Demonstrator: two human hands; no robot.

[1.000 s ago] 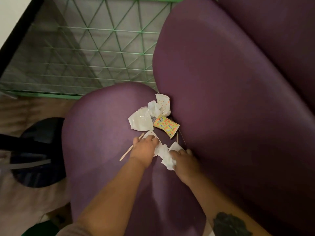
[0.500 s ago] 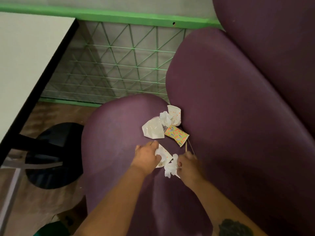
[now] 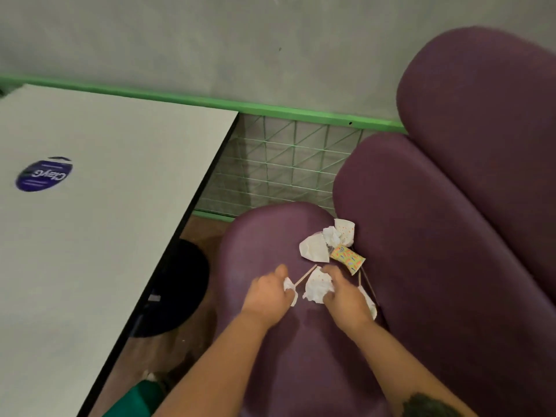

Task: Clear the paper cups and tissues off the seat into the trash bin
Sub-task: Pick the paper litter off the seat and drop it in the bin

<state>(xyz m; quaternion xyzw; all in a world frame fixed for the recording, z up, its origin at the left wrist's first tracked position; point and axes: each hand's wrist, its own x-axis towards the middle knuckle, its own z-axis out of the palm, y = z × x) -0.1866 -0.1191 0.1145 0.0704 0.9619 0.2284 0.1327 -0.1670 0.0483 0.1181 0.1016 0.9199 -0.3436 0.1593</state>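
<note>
Left hand (image 3: 266, 291) grips tissue (image 3: 289, 286); right hand (image 3: 346, 296) grips crumpled cup (image 3: 317, 285).

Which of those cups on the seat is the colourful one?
The yellow patterned cup lying on its side, nearest the right hand; the others are white.

Cups (image 3: 346, 254) and tissues (image 3: 331, 235) on seat (image 3: 258, 233), right of table (image 3: 114, 206).

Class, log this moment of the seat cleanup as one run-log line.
left hand: gripping tissue | right hand: gripping crumpled cup | seat: colourful cup, stir stick remain | bin: unseen
</note>
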